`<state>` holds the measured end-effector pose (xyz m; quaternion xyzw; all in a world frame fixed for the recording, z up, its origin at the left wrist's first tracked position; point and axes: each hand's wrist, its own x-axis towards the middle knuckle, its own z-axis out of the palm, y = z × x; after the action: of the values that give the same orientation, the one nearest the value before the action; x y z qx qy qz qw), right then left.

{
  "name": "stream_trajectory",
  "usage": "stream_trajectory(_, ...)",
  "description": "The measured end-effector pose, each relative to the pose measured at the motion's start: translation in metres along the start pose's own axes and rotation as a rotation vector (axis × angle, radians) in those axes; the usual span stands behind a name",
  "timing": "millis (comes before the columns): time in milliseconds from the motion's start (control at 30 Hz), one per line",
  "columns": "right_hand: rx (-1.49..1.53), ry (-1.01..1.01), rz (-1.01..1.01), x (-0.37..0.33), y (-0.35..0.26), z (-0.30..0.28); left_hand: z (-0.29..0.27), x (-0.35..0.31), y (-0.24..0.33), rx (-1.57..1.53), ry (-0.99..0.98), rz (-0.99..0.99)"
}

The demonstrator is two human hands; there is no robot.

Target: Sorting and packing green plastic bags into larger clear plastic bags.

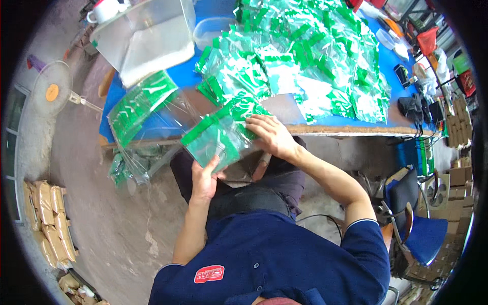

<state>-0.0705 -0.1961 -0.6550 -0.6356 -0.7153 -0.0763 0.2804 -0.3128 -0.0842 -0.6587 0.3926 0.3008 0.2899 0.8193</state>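
My left hand (pixel 205 182) is closed on the lower edge of a clear plastic bag (pixel 209 144) with a green border, its thumb lying on top. The bag is tilted over my lap near the table's front edge. My right hand (pixel 274 136) rests with outstretched fingers on green-printed plastic (pixel 245 113) just beyond that bag; its thumb is hidden. A heap of similar green and clear bags (pixel 315 56) covers much of the blue table (pixel 203 10). Left of my hands, a large clear plastic sheet or bag with green panels (pixel 142 104) hangs over the edge.
A translucent bin (pixel 152 46) stands at the table's far left, beside a clear tub (pixel 213 31) and a white mug (pixel 105 10). A fan (pixel 52 91) is at the left. Brown packages (pixel 51 221) lie on the floor. A blue chair (pixel 417 229) stands to my right.
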Motion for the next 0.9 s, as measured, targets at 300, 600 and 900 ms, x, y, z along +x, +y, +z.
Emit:
stream_trajectory(300,1.160,0.934,0.889,0.014,0.007,0.003,0.006,0.026,-0.031,0.211,0.146,0.107)
stream_trajectory(600,1.138,0.415,0.989,0.022,-0.076,0.014,0.006,-0.002,-0.016,-0.285,-0.141,-0.204)
stream_trajectory(900,-0.282,-0.005,0.290,0.076,0.034,0.030,-0.016,0.017,-0.020,-0.374,-0.090,-0.203)
